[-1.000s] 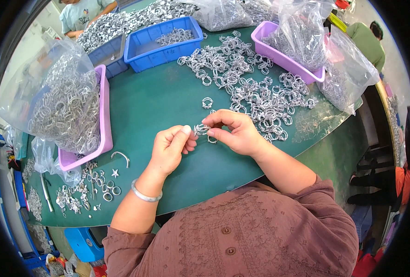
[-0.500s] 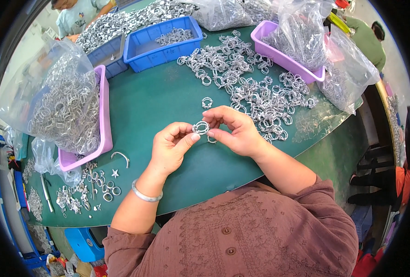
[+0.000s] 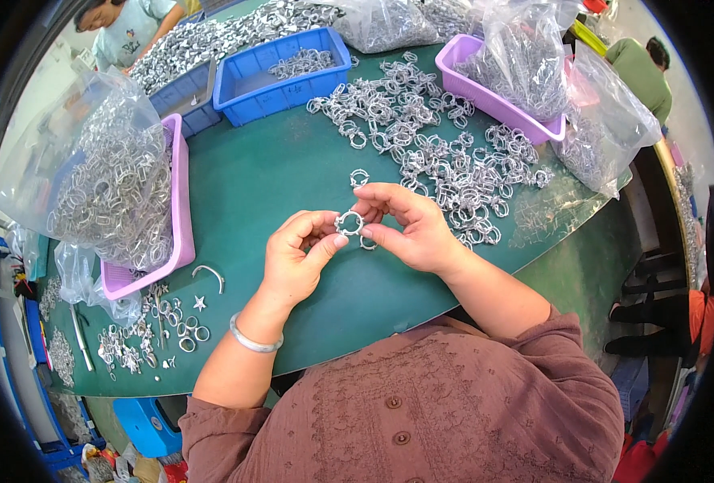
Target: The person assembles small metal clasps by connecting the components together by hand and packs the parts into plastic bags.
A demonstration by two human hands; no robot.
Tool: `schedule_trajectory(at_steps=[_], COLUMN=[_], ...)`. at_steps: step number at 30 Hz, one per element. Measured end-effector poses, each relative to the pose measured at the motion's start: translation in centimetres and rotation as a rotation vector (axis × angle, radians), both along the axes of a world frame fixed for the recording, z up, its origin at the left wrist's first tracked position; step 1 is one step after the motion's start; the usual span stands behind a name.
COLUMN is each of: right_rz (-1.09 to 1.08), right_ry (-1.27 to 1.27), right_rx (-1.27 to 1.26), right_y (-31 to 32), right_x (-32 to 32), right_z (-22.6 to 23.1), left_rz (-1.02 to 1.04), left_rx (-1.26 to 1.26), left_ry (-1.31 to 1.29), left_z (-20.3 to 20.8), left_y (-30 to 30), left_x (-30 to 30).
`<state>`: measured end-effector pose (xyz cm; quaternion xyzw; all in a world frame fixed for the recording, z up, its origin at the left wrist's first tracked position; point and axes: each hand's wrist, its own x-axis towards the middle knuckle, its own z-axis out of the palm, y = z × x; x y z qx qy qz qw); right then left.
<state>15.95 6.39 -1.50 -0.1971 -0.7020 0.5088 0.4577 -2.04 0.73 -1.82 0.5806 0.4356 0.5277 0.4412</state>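
Ring (image 3: 341, 217): silvery, with small knobs on its band, raised over the counter (image 3: 248, 177) between the two hands, its opening roughly facing the wearer.
Left hand (image 3: 296, 249): thumb and forefinger pinched narrow on the ring's left side, the other fingers curled behind.
Right hand (image 3: 413, 229): fingertips gathered at the ring's right side, thumb a little apart; from where I stand I can't tell whether they grip or only steady it.
Second ring (image 3: 368, 243): just under the right thumb; whether held or lying on the counter, I can't make out.
Loose ring (image 3: 359, 178): on the counter, just beyond the right forefinger.
Ring heap (image 3: 461, 181): spread past the right hand, toward the right purple basket (image 3: 497, 107).
Left purple basket (image 3: 182, 201): well apart from the hands, a bag of metal pieces in it.
Handling: I'd judge a light pinch at the band best, since hard squeezing could bend something so thin.
Looking: turning it slowly with the fingertips, opening toward the eyes, should show the whole band; fingers bunched over the knobs would hide flaws.
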Motion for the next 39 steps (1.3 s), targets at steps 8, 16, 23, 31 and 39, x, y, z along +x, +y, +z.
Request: schedule_trajectory(at_steps=[8,16,23,31,39], right_rz=[-0.026,-0.041,-0.043,-0.290,-0.377], right_ry=[-0.006,-0.017,-0.022,-0.359,-0.737], right_rx=[0.012,0.042,0.062,0.408,0.751], right_y=[-0.1,0.1,0.0,0.9,0.5], right_x=[0.1,0.1,0.1,0.8,0.5], right_z=[-0.1,0.2,0.2,0.5,0.5], left_rz=[-0.018,-0.033,-0.054,-0.173,-0.196], left_rx=[-0.100,-0.194,-0.235,-0.399,-0.427], left_ry=[-0.105,-0.164,-0.214,-0.737,-0.910], left_z=[0.3,0.2,0.1,0.3,0.4], left_y=[-0.1,0.2,0.3,0.7,0.9], left_x=[0.3,-0.1,-0.1,-1.1,-1.7])
